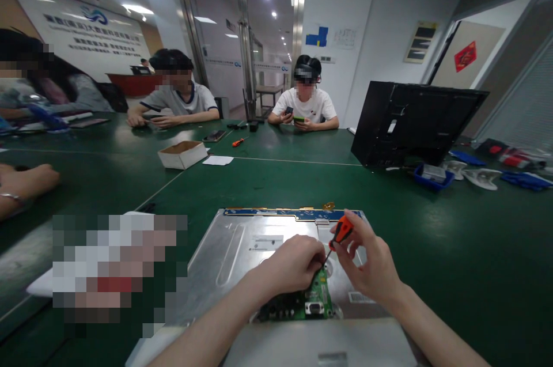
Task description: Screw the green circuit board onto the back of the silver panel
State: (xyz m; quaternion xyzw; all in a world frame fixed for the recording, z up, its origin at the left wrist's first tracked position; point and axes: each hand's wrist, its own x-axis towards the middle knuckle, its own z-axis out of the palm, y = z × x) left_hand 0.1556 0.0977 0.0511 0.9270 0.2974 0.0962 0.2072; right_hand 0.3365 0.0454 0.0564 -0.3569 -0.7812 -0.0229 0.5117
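A silver metal display panel (228, 275) lies flat on the green table in front of me, with a blue circuit strip (268, 214) along its far edge. On the panel's near part sits a green circuit board (322, 289), partly covered by my left arm. My right hand (374, 266) grips an orange and black screwdriver (344, 229) by its handle, the shaft slanting down toward the board's far edge. Close to the shaft's lower end, the fingers of my left hand (291, 260) are curled together. Whatever they pinch is hidden, and so is the screwdriver's tip.
A black monitor (415, 122) stands at the right behind a blue tray (433, 176). Left of centre are a white open box (184, 155), paper (218, 160) and another orange screwdriver (238, 142). Several people sit around the table; one person's hand (30, 182) rests at the left.
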